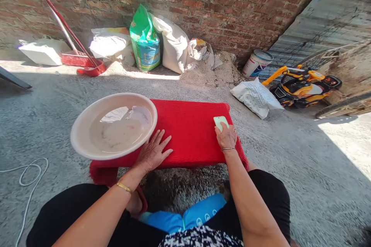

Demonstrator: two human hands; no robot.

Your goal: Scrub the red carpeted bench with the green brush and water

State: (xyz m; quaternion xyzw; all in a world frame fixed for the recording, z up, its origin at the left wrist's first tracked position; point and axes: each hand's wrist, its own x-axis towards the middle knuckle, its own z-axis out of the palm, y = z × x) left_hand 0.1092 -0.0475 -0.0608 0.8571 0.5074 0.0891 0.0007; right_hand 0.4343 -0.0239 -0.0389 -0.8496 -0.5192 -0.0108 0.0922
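Note:
A red cloth (191,131) with a fuzzy surface lies over a low bench or table in front of me. My left hand (153,152) rests flat on its front left part, fingers spread, right beside a pale plastic basin (78,139) of cloudy water. Toward the right end of the cloth, my right hand (227,137) grips a pale green block (220,120), flat and rectangular with rounded corners. Its far end sticks out past my fingers, and its exact kind and underside are hidden.
Along the brick wall stand a red dustpan (94,68), a green and blue sack (145,48), white sacks (174,44) and a bucket (257,63). To the right are a white bag (256,96) and a yellow toy excavator (304,87). A white cable (31,177) lies at left.

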